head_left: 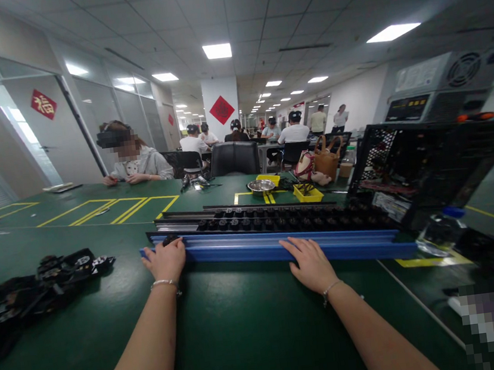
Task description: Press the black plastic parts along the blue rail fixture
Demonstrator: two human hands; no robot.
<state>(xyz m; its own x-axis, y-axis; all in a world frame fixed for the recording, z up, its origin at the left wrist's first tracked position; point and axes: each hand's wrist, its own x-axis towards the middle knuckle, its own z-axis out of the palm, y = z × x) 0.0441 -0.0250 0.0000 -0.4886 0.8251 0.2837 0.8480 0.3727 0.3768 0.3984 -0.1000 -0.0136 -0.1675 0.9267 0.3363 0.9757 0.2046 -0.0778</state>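
Observation:
A long blue rail (232,251) with a lengthwise groove lies across the green table in front of me. My left hand (167,259) is at its left end, fingers curled around a small round black part (171,239) that shows just past the fingertips. Some of those fingers are hidden from view. Farther right, my right hand (311,263) rests with outstretched fingers on the rail's near edge, holding nothing. Right behind the rail, several round black parts (270,223) stand in rows along dark rails.
A pile of black parts (39,288) lies at left. To the right are a clear bottle with a blue cap (442,233) and an open computer case (429,168). A metal bowl (261,187) and a yellow tray (308,193) sit beyond the rails. Another person (135,153) sits across the table.

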